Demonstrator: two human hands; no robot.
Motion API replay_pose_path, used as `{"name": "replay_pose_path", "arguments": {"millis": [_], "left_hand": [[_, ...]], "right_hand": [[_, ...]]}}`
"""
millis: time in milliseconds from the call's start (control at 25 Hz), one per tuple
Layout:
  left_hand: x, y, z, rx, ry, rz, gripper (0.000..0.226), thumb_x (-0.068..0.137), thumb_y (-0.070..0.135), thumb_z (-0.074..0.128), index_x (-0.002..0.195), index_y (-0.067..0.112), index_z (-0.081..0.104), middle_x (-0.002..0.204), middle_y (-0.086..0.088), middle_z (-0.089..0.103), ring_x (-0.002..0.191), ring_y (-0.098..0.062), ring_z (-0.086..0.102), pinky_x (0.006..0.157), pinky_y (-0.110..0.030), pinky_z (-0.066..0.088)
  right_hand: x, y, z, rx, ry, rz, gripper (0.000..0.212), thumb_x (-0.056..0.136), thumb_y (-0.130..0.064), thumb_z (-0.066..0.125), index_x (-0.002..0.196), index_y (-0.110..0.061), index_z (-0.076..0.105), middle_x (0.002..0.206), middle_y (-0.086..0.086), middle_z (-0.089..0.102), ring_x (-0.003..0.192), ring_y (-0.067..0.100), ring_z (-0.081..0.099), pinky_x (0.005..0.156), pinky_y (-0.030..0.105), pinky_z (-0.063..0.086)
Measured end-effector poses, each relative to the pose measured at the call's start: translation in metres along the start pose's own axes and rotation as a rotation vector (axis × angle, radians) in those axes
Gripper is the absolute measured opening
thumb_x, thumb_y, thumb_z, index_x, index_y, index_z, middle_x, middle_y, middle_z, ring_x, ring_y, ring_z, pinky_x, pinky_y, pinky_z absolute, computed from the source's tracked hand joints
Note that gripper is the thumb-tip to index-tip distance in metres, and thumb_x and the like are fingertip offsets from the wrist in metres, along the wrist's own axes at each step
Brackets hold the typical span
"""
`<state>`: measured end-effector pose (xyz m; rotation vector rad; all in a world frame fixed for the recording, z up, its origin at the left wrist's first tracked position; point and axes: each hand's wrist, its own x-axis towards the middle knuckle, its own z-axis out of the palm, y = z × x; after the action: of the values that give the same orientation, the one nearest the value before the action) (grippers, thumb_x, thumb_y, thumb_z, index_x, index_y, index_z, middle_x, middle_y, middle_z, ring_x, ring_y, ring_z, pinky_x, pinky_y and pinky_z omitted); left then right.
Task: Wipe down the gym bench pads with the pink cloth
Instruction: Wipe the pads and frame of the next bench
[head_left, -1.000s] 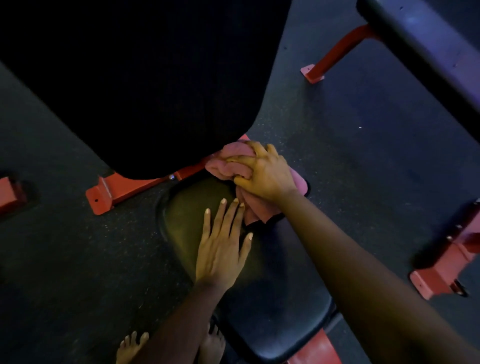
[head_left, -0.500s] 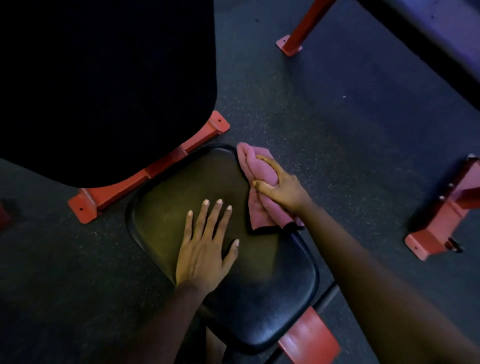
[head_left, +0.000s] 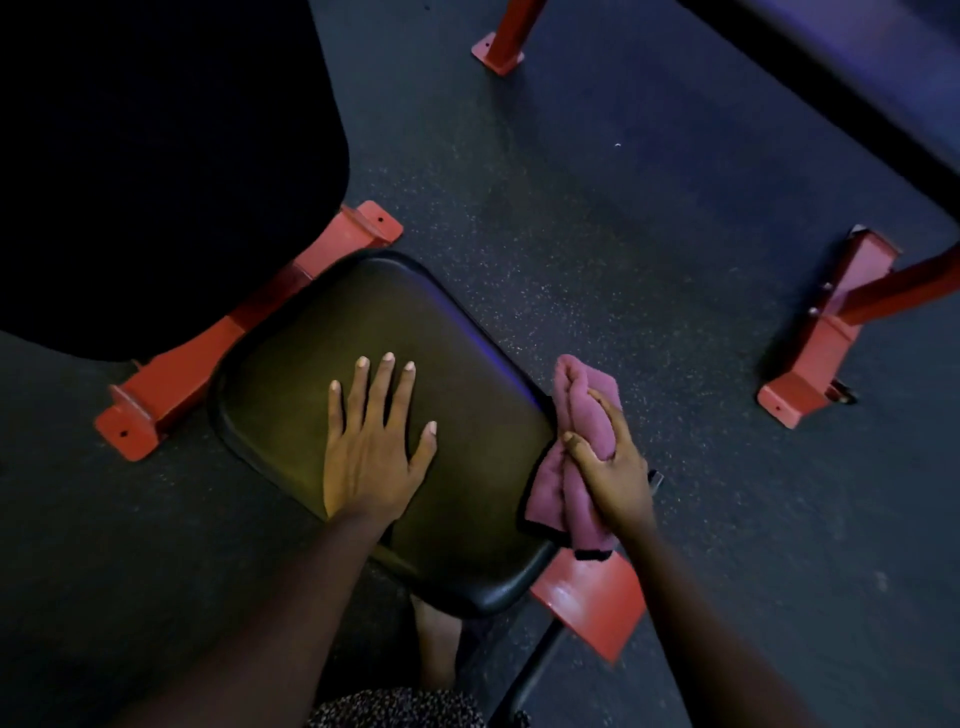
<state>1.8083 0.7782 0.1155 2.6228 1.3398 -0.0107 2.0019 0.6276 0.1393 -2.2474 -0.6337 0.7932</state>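
A black square seat pad (head_left: 311, 374) sits in the middle of the view on a red frame. My left hand (head_left: 371, 447) lies flat on it, fingers spread, holding nothing. At the pad's right edge my right hand (head_left: 610, 462) grips the bunched pink cloth (head_left: 582, 415), which hangs partly over that edge. A large black back pad (head_left: 156, 156) fills the upper left, very dark.
Red frame feet (head_left: 135, 415) rest on the dark speckled rubber floor (head_left: 597, 234). A second bench (head_left: 831, 67) with red legs (head_left: 810, 379) runs across the upper right. A red plate (head_left: 592, 597) sticks out below the seat pad. A bare foot (head_left: 436, 644) stands beneath it.
My right hand has dragged the pink cloth from the pad's far edge back along its right side to the right edge. My left hand stays flat on the pad.
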Motion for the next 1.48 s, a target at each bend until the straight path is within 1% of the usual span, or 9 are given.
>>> {"name": "replay_pose_path", "arguments": {"millis": [120,280,440,600,760,920,1080,1360,1480], "left_hand": [[-0.001,-0.001,0.001,0.023,-0.010,0.004,0.067,0.088,0.053,0.019,0.146,0.019,0.022,0.154,-0.009,0.023,0.144,-0.029,0.014,0.115,-0.050,0.011],[0.001,-0.002,-0.001,0.008,-0.036,0.027,0.065,0.092,0.053,0.028,0.147,0.018,0.020,0.155,-0.009,0.018,0.145,-0.028,0.008,0.115,-0.048,0.004],[-0.008,-0.010,-0.028,-0.158,-0.196,0.086,0.060,0.095,0.045,0.035,0.147,0.018,0.021,0.157,-0.008,0.013,0.145,-0.027,0.001,0.117,-0.046,0.001],[-0.059,-0.019,-0.091,-0.532,-0.282,-0.010,0.052,0.096,0.034,0.042,0.144,0.019,0.030,0.155,-0.004,0.018,0.145,-0.023,0.008,0.118,-0.046,0.012],[-0.107,-0.049,-0.182,-0.909,-0.059,-0.142,0.047,0.096,0.026,0.046,0.140,0.017,0.037,0.150,-0.004,0.029,0.139,-0.015,0.025,0.112,-0.031,0.025],[-0.118,-0.105,-0.269,-1.117,0.229,-0.272,0.045,0.097,0.024,0.045,0.140,0.020,0.035,0.143,0.007,0.035,0.129,-0.003,0.031,0.107,-0.023,0.026],[-0.084,-0.145,-0.325,-1.298,0.434,-0.378,0.047,0.099,0.026,0.040,0.144,0.019,0.028,0.150,0.000,0.030,0.137,-0.010,0.029,0.106,-0.019,0.024],[-0.026,-0.155,-0.358,-1.345,0.499,-0.380,0.056,0.097,0.032,0.040,0.147,0.022,0.017,0.155,0.000,0.018,0.140,-0.010,0.023,0.110,-0.023,0.021],[-0.009,-0.151,-0.355,-1.344,0.513,-0.291,0.051,0.097,0.030,0.039,0.144,0.024,0.021,0.146,0.012,0.030,0.126,0.011,0.034,0.100,-0.008,0.027]], "right_hand": [[-0.036,0.004,0.020,0.165,0.235,0.051,0.065,0.069,-0.047,0.058,0.131,-0.042,0.040,0.134,-0.017,0.048,0.116,0.007,0.049,0.098,0.027,0.036],[-0.088,0.012,0.058,0.302,0.458,0.160,0.068,0.072,-0.038,0.063,0.136,-0.028,0.041,0.135,-0.008,0.049,0.121,0.012,0.048,0.103,0.030,0.037],[-0.135,-0.003,0.071,0.297,0.420,0.245,0.061,0.077,-0.016,0.070,0.133,-0.020,0.047,0.123,0.002,0.053,0.111,0.018,0.050,0.092,0.021,0.035],[-0.190,-0.045,0.052,0.244,0.290,0.242,0.061,0.073,-0.032,0.062,0.132,-0.029,0.048,0.126,0.008,0.054,0.115,0.025,0.053,0.095,0.033,0.041],[-0.226,-0.113,0.033,0.171,0.169,-0.009,0.061,0.071,-0.043,0.054,0.132,-0.034,0.049,0.131,0.004,0.054,0.117,0.021,0.052,0.100,0.034,0.041],[-0.231,-0.202,0.026,0.165,0.110,-0.207,0.055,0.077,-0.037,0.059,0.131,-0.042,0.047,0.133,0.003,0.048,0.116,0.012,0.046,0.097,0.026,0.037],[-0.210,-0.275,0.031,0.229,0.105,-0.388,0.053,0.084,-0.024,0.065,0.131,-0.041,0.047,0.136,0.000,0.044,0.119,0.008,0.043,0.096,0.020,0.032],[-0.149,-0.346,0.020,0.221,0.073,-0.607,0.056,0.084,-0.021,0.066,0.133,-0.038,0.044,0.139,-0.003,0.037,0.118,0.003,0.039,0.092,0.014,0.032],[-0.118,-0.352,0.024,0.305,0.062,-0.624,0.052,0.085,-0.022,0.065,0.133,-0.028,0.047,0.128,-0.016,0.041,0.108,-0.015,0.043,0.085,0.002,0.034]]}}
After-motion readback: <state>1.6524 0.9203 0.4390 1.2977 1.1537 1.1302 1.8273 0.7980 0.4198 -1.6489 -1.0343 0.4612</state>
